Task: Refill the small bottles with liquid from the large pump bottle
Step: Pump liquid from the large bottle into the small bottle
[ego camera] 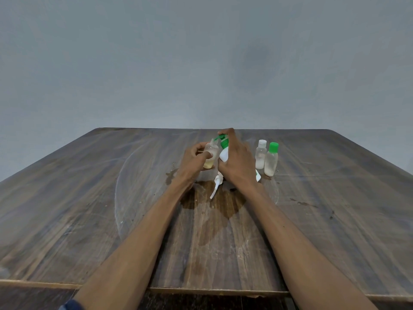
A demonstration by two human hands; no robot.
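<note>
table (89, 220) edge nearest. left hand (194, 161) grips small bottle (211, 156) at table centre; right hand (237, 162) wraps large pump bottle (224, 153) touching it, green nozzle over mouth. two small bottles (266, 158) just right.

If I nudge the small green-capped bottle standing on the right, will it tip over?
Probably yes. The green-capped bottle is tall and narrow, so it looks tippy. It seems lightly filled, with liquid only near its bottom, so likely light. It would likely knock the white-capped bottle close beside it.
</note>
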